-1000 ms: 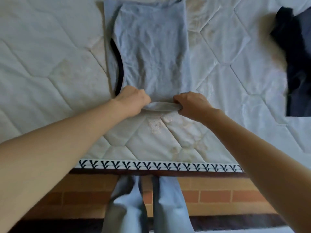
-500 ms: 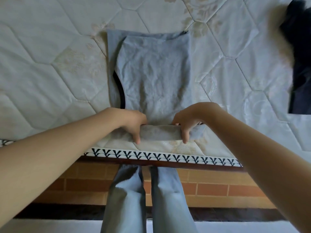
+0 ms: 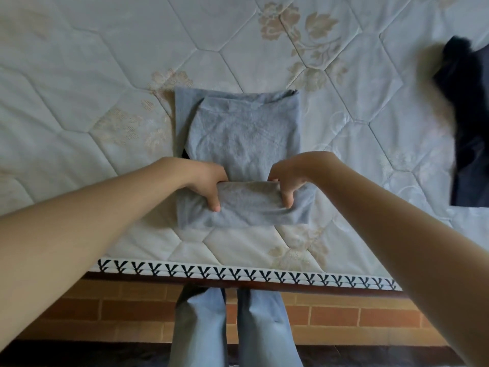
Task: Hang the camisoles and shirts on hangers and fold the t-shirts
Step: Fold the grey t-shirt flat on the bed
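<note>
Both my left hand (image 3: 209, 182) and right hand (image 3: 287, 178) pinch the near fold of the grey t-shirt (image 3: 244, 144) on the mattress (image 3: 105, 75), fold unfinished; dark garment (image 3: 468, 123) right of it looks untouched.

Quilted white mattress (image 3: 105, 83) w/ hexagon stitching & faded beige flower print fills most of view. Near edge trimmed w/ white band (image 3: 246, 274) of black Y-shaped marks, dark wood bed frame (image 3: 304, 288) just below. Floor (image 3: 344, 319) under it: orange-brown brick-pattern tiles w/ pale grout, darker strip (image 3: 92, 353) nearest cam. Soft, dim daylight, cool tone, faint shadows only. No walls or windows in frame.
</note>
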`<state>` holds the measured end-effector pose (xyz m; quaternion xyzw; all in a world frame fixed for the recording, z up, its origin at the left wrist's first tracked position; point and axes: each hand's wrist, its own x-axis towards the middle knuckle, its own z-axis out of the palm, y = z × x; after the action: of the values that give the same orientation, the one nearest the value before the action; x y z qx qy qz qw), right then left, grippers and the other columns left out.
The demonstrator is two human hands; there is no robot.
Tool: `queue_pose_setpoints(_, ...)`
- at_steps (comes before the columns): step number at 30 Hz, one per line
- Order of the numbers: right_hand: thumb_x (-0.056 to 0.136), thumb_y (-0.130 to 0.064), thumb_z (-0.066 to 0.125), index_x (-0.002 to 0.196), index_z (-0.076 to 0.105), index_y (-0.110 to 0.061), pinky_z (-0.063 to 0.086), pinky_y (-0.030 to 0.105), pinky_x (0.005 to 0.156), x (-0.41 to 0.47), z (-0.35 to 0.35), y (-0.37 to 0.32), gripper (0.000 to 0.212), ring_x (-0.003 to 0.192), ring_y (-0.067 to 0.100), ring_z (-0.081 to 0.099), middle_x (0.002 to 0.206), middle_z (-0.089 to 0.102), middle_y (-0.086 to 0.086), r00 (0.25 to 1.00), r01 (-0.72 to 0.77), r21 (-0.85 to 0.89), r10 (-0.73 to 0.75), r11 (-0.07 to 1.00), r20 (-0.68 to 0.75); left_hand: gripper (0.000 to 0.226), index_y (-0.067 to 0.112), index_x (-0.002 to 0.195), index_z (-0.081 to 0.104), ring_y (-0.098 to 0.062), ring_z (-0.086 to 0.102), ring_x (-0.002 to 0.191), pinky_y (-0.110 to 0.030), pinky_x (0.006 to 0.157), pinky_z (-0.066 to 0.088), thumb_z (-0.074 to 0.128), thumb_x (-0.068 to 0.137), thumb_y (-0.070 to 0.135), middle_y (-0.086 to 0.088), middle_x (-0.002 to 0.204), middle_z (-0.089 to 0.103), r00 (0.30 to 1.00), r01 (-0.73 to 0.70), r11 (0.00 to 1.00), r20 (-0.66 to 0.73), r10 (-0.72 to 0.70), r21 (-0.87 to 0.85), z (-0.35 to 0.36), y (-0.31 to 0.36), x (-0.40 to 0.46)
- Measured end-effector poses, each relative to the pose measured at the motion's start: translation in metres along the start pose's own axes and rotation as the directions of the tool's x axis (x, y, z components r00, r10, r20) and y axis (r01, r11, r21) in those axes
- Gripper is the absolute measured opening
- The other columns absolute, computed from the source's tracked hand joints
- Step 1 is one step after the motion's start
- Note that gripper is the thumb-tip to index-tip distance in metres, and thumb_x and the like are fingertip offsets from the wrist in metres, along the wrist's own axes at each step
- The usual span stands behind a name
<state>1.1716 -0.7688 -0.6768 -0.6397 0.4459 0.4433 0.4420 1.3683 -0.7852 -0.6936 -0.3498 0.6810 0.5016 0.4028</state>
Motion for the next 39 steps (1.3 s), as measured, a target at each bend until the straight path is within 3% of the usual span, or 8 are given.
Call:
queue_pose_setpoints(6, 0.075, -0.020, 0.083, 0.146, 0.044, -0.015, 0.045, 0.034, 0.098, 0.017, -0.030, 0.021, 0.081, 0.126, 0.028, 0.051, 0.141, 0.053, 0.004, 0.987, -0.033, 0.079, 0.046, 0.996, -0.157, 0.033, 0.016, 0.104, 0.065, -0.016, 0.058, 0.085, -0.026, 0.071, 0.045, 0.079, 0.079, 0.032, 0.004, 0.092, 0.062, 0.994, -0.005, 1.000, -0.107, 0.007, 0.023, -0.047, -0.014, 0.007)
queue_pose_setpoints(12, 0.075, -0.023, 0.083, 0.137, 0.053, -0.016, 0.044, 0.031, 0.087, 0.031, -0.061, 0.038, 0.069, 0.118, 0.027, 0.055, 0.131, 0.060, 0.004, 0.958, -0.034, 0.115, 0.065, 0.993, -0.278, 0.025, 0.023, 0.085, 0.061, -0.012, 0.054, 0.074, -0.026, 0.061, 0.040, 0.083, 0.074, 0.027, 0.006, 0.081, 0.061, 0.978, -0.003, 0.999, -0.207, 0.013, 0.047, -0.088, -0.028, 0.016)
queue_pose_setpoints(18, 0.073, -0.030, 0.084, 0.129, 0.060, -0.023, 0.046, 0.032, 0.078, 0.042, -0.089, 0.049, 0.062, 0.096, 0.023, 0.057, 0.104, 0.064, 0.000, 0.937, -0.056, 0.080, 0.080, 0.995, -0.341, 0.026, 0.022, 0.085, 0.061, -0.016, 0.054, 0.081, -0.025, 0.060, 0.038, 0.084, 0.073, 0.026, 0.008, 0.079, 0.057, 0.955, 0.007, 0.999, -0.298, 0.006, 0.043, -0.116, -0.037, 0.023)
queue_pose_setpoints(22, 0.072, -0.031, 0.084, 0.119, 0.065, -0.022, 0.043, 0.031, 0.072, 0.046, -0.103, 0.054, 0.051, 0.091, 0.023, 0.057, 0.091, 0.062, 0.000, 0.916, -0.073, 0.106, 0.109, 0.992, -0.386, 0.033, 0.019, 0.096, 0.067, -0.019, 0.057, 0.087, -0.030, 0.073, 0.047, 0.085, 0.071, 0.029, 0.000, 0.092, 0.064, 0.945, 0.039, 0.999, -0.326, -0.026, 0.034, -0.129, -0.044, 0.025)
queue_pose_setpoints(27, 0.072, -0.032, 0.084, 0.125, 0.063, -0.021, 0.038, 0.029, 0.064, 0.050, -0.112, 0.054, 0.058, 0.085, 0.021, 0.056, 0.076, 0.055, -0.004, 0.902, -0.095, 0.134, 0.143, 0.986, -0.407, 0.040, 0.017, 0.102, 0.070, -0.021, 0.060, 0.087, -0.032, 0.077, 0.049, 0.087, 0.068, 0.031, -0.002, 0.094, 0.068, 0.938, 0.065, 0.997, -0.343, -0.050, 0.032, -0.141, -0.050, 0.031)
queue_pose_setpoints(31, 0.073, -0.035, 0.084, 0.115, 0.067, -0.018, 0.038, 0.030, 0.067, 0.052, -0.116, 0.058, 0.049, 0.085, 0.023, 0.056, 0.074, 0.054, -0.004, 0.897, -0.121, 0.160, 0.177, 0.980, -0.405, 0.039, 0.015, 0.098, 0.069, -0.021, 0.059, 0.084, -0.033, 0.076, 0.048, 0.087, 0.067, 0.030, 0.001, 0.085, 0.064, 0.938, 0.077, 0.997, -0.339, -0.067, 0.015, -0.147, -0.052, 0.034)
queue_pose_setpoints(35, 0.074, -0.035, 0.083, 0.102, 0.067, -0.017, 0.040, 0.030, 0.069, 0.055, -0.122, 0.060, 0.037, 0.084, 0.024, 0.056, 0.072, 0.054, -0.004, 0.887, -0.137, 0.174, 0.199, 0.975, -0.417, 0.044, 0.008, 0.099, 0.069, -0.026, 0.062, 0.089, -0.035, 0.075, 0.048, 0.088, 0.066, 0.031, -0.006, 0.092, 0.068, 0.929, 0.090, 0.996, -0.359, -0.085, -0.002, -0.151, -0.057, 0.038)
queue_pose_setpoints(39, 0.073, -0.036, 0.084, 0.093, 0.063, -0.016, 0.040, 0.032, 0.072, 0.057, -0.125, 0.059, 0.035, 0.087, 0.027, 0.055, 0.073, 0.053, -0.002, 0.868, -0.198, 0.221, 0.276, 0.955, -0.413, 0.037, 0.017, 0.090, 0.067, -0.020, 0.060, 0.082, -0.032, 0.071, 0.047, 0.088, 0.065, 0.034, 0.003, 0.083, 0.064, 0.921, 0.101, 0.994, -0.373, -0.110, -0.044, -0.152, -0.061, 0.037)
